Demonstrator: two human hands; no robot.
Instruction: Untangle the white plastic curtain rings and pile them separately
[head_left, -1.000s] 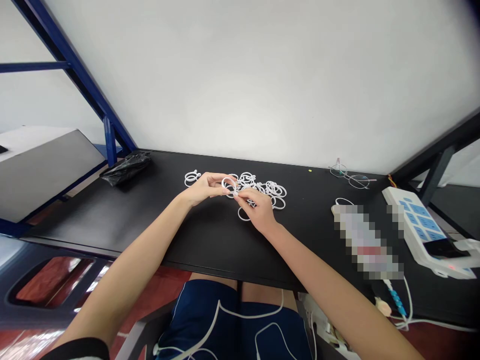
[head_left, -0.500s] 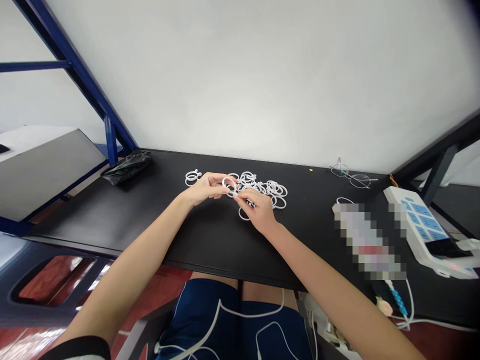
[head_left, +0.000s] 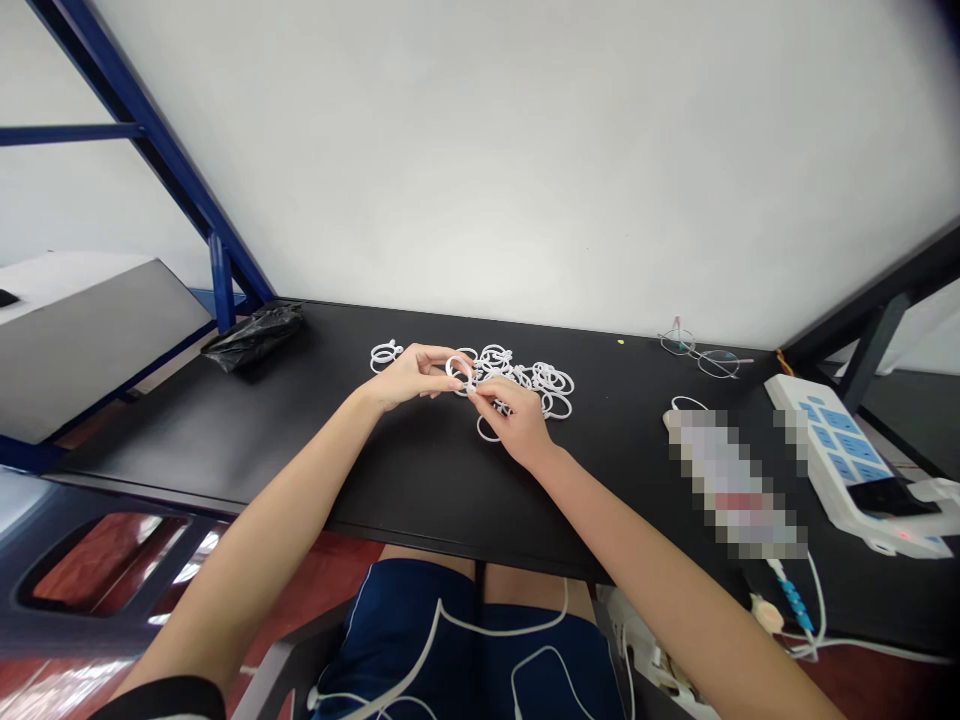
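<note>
Fingers, two hands: those of the left hand (head_left: 411, 375) pinch one white ring (head_left: 451, 361) by its band, thumb on the near side, the rest curled behind; thumb and forefinger of the right hand (head_left: 519, 408) are pressed together on the same ring's lower right rim.
Held ring, one: plain white, round, slim-banded, tilted upright, above the black desk (head_left: 420, 490).
Stray ring (head_left: 480, 430), one: white, its loop jutting out beside the right hand toward the desk's near edge.
Ring pile (head_left: 521, 376), one: many white rings, overlapping, small knobs on several rims, partly covered by the right hand; exact count cannot be told.
Ring group (head_left: 386, 361), one, beside the left hand: two white loops visible, overlapping.
Plastic bag (head_left: 255, 338), one: black, crumpled, far left.
Eyeglasses (head_left: 697, 353), one pair: thin-rimmed, far right.
Wall (head_left: 465, 180), one: pale, behind the desk.
</note>
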